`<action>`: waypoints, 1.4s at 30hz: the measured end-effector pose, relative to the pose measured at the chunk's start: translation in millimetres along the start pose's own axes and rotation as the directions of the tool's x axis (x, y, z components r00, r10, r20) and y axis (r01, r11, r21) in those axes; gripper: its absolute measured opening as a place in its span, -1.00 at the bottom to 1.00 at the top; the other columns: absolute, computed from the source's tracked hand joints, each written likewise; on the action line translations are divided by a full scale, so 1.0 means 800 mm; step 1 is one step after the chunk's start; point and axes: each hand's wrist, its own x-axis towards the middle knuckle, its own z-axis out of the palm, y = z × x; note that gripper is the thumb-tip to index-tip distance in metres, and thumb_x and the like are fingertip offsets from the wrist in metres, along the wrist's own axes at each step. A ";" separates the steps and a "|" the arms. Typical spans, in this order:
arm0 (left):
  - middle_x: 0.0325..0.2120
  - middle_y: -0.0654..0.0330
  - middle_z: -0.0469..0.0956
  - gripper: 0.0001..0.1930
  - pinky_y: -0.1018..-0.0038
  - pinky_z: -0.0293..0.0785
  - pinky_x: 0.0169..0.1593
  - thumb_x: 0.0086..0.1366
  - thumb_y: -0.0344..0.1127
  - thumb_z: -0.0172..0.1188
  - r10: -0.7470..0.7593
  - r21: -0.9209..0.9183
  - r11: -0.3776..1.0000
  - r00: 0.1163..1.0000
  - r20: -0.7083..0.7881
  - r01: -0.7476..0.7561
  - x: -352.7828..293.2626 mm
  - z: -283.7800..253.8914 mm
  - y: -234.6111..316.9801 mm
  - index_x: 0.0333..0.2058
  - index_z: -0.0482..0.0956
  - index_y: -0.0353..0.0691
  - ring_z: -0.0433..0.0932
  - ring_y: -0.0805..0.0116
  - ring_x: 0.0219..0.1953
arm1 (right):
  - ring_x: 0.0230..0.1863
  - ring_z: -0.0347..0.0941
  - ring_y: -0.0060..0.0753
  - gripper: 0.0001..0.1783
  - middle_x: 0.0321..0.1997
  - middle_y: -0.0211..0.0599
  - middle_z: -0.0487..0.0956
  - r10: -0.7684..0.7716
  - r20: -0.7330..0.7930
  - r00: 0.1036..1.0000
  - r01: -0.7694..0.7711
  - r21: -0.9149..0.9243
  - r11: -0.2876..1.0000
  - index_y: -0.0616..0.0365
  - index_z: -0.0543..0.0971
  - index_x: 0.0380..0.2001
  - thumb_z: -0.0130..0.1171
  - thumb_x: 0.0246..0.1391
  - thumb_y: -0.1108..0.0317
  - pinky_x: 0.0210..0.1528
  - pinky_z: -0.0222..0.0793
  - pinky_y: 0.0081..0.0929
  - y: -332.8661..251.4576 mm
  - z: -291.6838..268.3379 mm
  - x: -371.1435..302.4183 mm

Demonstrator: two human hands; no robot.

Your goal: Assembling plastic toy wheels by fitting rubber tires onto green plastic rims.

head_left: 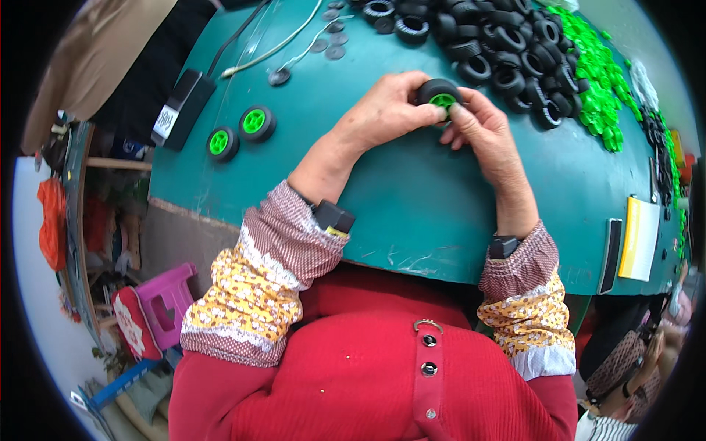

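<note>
Between my two hands, above the green table (pixel 412 198), is a small toy wheel (pixel 440 93) with a black tyre and a bright green hub. My left hand (pixel 386 110) grips it from the left, thumb pressed by the hub. From the right, my right hand (pixel 482 128) pinches the hub with thumb and fingers; some fingertips are hidden behind the wheel. Two similar wheels, one wheel (pixel 257 123) and another wheel (pixel 222 144), lie on the table to the left with green hubs inside their tyres.
A heap of black tyres (pixel 507 51) covers the far right, beside a pile of green hubs (pixel 599 81). A black box (pixel 184 110) with a cable stands at the left edge. Grey discs (pixel 335 52) lie far off. A yellow-edged notepad (pixel 638 239) and a dark phone-like slab (pixel 610 256) lie right.
</note>
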 end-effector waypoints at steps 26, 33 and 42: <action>-0.65 0.28 0.44 -0.68 0.69 0.32 -0.51 0.21 -0.10 0.03 -0.101 0.124 0.987 0.995 -0.016 0.103 -0.004 0.010 0.005 -0.45 0.47 -0.29 0.39 0.61 -0.61 | -0.66 0.34 -0.68 -0.60 -0.58 -0.39 0.46 0.129 -0.019 0.991 -0.129 0.016 0.992 0.16 0.37 -0.12 -0.04 0.08 0.10 -0.65 0.23 -0.76 -0.012 -0.006 -0.011; -0.71 0.28 0.43 -0.64 0.71 0.28 -0.62 0.18 -0.04 0.03 -0.179 -0.042 0.983 0.983 -0.025 0.178 -0.001 0.002 0.000 -0.48 0.51 -0.27 0.39 0.57 -0.72 | -0.36 0.44 -0.38 -0.28 -0.34 -0.20 0.49 -0.167 -0.034 0.985 0.123 -0.539 0.833 0.23 0.32 -0.08 0.34 -0.34 0.13 -0.27 0.38 -0.53 -0.012 0.006 -0.011; -0.38 0.06 0.47 -0.43 0.46 0.55 -0.39 0.23 0.15 -0.24 -0.219 -0.820 0.547 0.974 0.051 0.166 0.000 0.037 -0.006 -0.22 0.34 -0.36 0.53 0.25 -0.43 | 0.05 0.21 -0.13 -0.28 -0.01 -0.09 0.32 -0.365 -0.091 0.926 0.250 -0.577 0.778 0.21 0.42 -0.18 0.36 -0.45 0.03 0.05 0.18 -0.31 -0.004 0.022 -0.004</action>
